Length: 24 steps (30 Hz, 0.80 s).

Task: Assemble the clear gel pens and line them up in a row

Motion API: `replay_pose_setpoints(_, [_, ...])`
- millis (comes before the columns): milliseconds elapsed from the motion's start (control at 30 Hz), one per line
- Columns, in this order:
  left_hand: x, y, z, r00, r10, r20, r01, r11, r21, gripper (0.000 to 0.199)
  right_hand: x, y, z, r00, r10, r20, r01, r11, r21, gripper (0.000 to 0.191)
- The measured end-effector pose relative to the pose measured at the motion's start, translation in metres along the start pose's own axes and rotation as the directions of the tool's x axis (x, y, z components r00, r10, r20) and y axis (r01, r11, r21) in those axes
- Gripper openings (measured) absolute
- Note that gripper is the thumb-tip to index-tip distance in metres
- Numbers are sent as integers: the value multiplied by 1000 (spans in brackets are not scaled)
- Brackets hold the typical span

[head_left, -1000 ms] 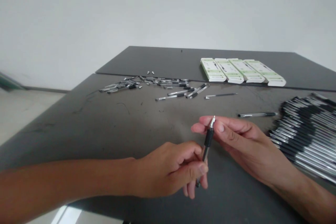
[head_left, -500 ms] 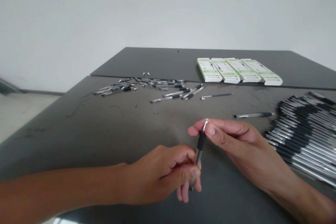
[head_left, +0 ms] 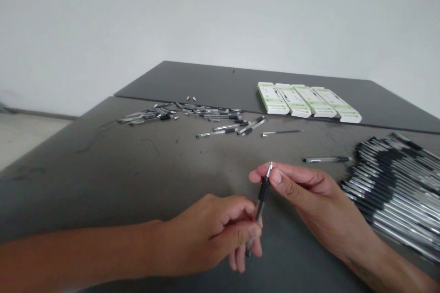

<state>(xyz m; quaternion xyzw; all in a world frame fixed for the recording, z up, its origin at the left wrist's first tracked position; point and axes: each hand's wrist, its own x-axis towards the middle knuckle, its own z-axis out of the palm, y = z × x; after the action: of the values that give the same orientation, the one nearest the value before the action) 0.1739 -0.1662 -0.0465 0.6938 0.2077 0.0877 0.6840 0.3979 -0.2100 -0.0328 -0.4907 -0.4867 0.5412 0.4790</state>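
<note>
A gel pen with a black ribbed grip and a silver cone tip points up and slightly right in front of me. My left hand pinches its clear barrel between thumb and fingers, the other fingers curled below. At the top, the thumb and index finger of my right hand close around the silver tip. The pen's lower end shows beneath my left thumb. To the right of my right hand lies a large heap of similar pens, side by side.
Scattered pens and pen parts lie at the table's middle left. A loose refill and a single pen lie beyond my right hand. Several flat white-and-green boxes sit at the back right, on the grey table near its seam.
My hands keep the same hold on the pen, with only slight movement. The view has tilted a little, so the boxes and the pen heap appear lower and further left.
</note>
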Motion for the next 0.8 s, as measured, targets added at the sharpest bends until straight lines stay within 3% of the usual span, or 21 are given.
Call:
replay_pose_setpoints(533, [2,-3,-1,999,33,-22,-33,999,1,24,-1,5,-3,998,-38,-43,36,998,-51,16])
replay_pose_setpoints(667, [3,-10,1,994,106,11,-105,991,-79,24,3,7,-8,996,-64,-69,65,998,14,38])
replay_pose_setpoints(733, [4,-16,3,989,148,25,-144,982,-124,23,6,6,-12,988,-108,-110,101,993,-64,49])
replay_pose_setpoints(800, [7,-20,6,980,195,24,-188,966,-176,16,8,4,-19,967,-179,-180,117,944,-308,50])
